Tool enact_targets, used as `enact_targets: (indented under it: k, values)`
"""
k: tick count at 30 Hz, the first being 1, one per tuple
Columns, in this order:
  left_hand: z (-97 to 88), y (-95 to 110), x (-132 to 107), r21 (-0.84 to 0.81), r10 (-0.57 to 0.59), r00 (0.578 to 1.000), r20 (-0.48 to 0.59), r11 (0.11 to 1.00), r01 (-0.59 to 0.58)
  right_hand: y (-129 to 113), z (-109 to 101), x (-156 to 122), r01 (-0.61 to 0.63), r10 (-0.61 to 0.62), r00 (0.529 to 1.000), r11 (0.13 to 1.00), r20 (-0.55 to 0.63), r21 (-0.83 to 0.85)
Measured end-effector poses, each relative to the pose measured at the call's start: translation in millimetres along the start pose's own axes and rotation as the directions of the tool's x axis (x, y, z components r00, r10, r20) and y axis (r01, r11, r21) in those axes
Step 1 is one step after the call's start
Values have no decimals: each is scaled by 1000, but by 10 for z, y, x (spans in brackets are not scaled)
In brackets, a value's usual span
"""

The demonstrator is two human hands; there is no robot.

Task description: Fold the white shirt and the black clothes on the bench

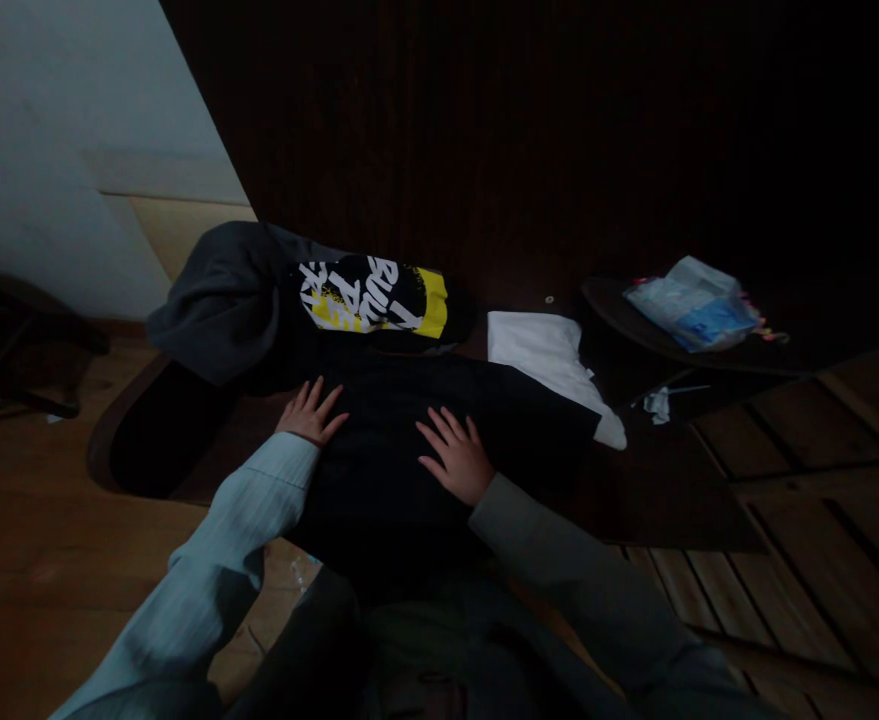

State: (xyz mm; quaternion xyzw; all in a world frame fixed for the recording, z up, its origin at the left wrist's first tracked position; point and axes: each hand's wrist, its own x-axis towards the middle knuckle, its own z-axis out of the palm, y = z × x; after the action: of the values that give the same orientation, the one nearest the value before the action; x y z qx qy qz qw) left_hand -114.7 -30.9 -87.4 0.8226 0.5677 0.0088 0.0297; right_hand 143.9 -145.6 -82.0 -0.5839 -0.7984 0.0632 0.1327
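A black piece of clothing lies spread over a dark wooden surface in front of me, its near edge hanging toward my lap. My left hand rests flat on its left side with the fingers apart. Toward its middle right, my right hand also lies flat, fingers spread. Behind the cloth sits a folded black garment with white lettering and a yellow band. Beside that is a bunched dark grey garment. A folded white cloth lies to the right, partly covered by the black clothing.
A clear plastic packet with blue print lies on a dark rounded shelf at the right. Below it is a crumpled white scrap. Wooden slats stand at the lower right, and a dark stool-like frame at the left.
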Motion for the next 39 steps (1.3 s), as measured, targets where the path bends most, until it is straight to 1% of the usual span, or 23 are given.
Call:
enact_targets:
  k: [3, 6, 8, 9, 10, 12, 13, 14, 16, 17, 18, 20, 21, 23, 25, 27, 30, 31, 32, 33, 36, 38, 39]
  values:
    - [-147, -70, 112, 41, -45, 992, 119, 998, 41, -27, -16, 128, -2, 2, 1000, 998, 13, 57]
    - [-329, -69, 202, 110, -67, 969, 240, 993, 41, 7, -129, 154, 5, -18, 998, 983, 67, 186]
    - [-426, -43, 239, 157, -58, 953, 297, 988, 11, 127, -273, 103, 9, -25, 998, 957, 49, 289]
    - [-457, -26, 251, 175, -45, 951, 306, 984, -10, 230, -362, 60, 5, -8, 1000, 946, 8, 323]
    - [-474, -6, 260, 189, -24, 955, 295, 981, -34, 362, -457, 9, -5, 25, 998, 941, -53, 338]
    - [-461, 47, 272, 195, 39, 976, 216, 977, -82, 699, -642, -110, -88, 148, 973, 946, -176, 311]
    - [-430, 83, 277, 185, 83, 983, 163, 976, -113, 888, -722, -172, -167, 234, 947, 944, -221, 285]
    - [-386, 126, 283, 165, 133, 985, 110, 975, -150, 1076, -787, -233, -272, 333, 910, 929, -247, 252]
    - [-265, 228, 295, 107, 228, 973, 33, 967, -230, 1404, -867, -344, -474, 505, 830, 862, -236, 180]
    - [-197, 282, 300, 77, 263, 965, 7, 962, -263, 1528, -882, -389, -538, 563, 800, 826, -205, 168]
    - [-129, 334, 304, 51, 284, 959, -19, 958, -283, 1620, -885, -428, -580, 601, 781, 799, -168, 159]
    - [-9, 417, 306, 15, 296, 951, -88, 955, -296, 1719, -867, -480, -623, 638, 765, 768, -91, 147]
    - [38, 444, 305, 1, 294, 948, -125, 955, -296, 1737, -856, -495, -632, 643, 763, 763, -65, 136]
    - [98, 469, 301, -27, 291, 938, -187, 953, -301, 1748, -846, -504, -635, 642, 765, 766, -55, 101]
    - [122, 465, 298, -50, 292, 932, -216, 950, -309, 1757, -862, -493, -637, 641, 763, 768, -84, 65]
    - [126, 453, 298, -62, 289, 931, -222, 949, -310, 1778, -905, -469, -655, 657, 752, 754, -61, 53]
    - [130, 443, 302, -69, 287, 929, -235, 948, -310, 1800, -1012, -421, -700, 690, 711, 712, 133, 48]
    - [133, 443, 302, -71, 287, 927, -243, 947, -312, 1796, -1061, -403, -705, 688, 701, 708, 187, 38]
    - [136, 445, 303, -74, 287, 925, -249, 947, -314, 1783, -1118, -382, -700, 681, 702, 714, 210, 25]
    - [139, 447, 303, -77, 286, 924, -252, 946, -314, 1758, -1182, -358, -686, 669, 714, 728, 206, 14]
    - [136, 456, 301, -79, 283, 930, -233, 948, -308, 1586, -1389, -256, -616, 609, 785, 787, 116, 33]
    - [130, 459, 302, -76, 280, 935, -218, 950, -302, 1378, -1494, -165, -569, 563, 823, 818, 80, 92]
    - [126, 459, 302, -75, 278, 936, -215, 951, -299, 1253, -1524, -115, -547, 541, 837, 826, 82, 135]
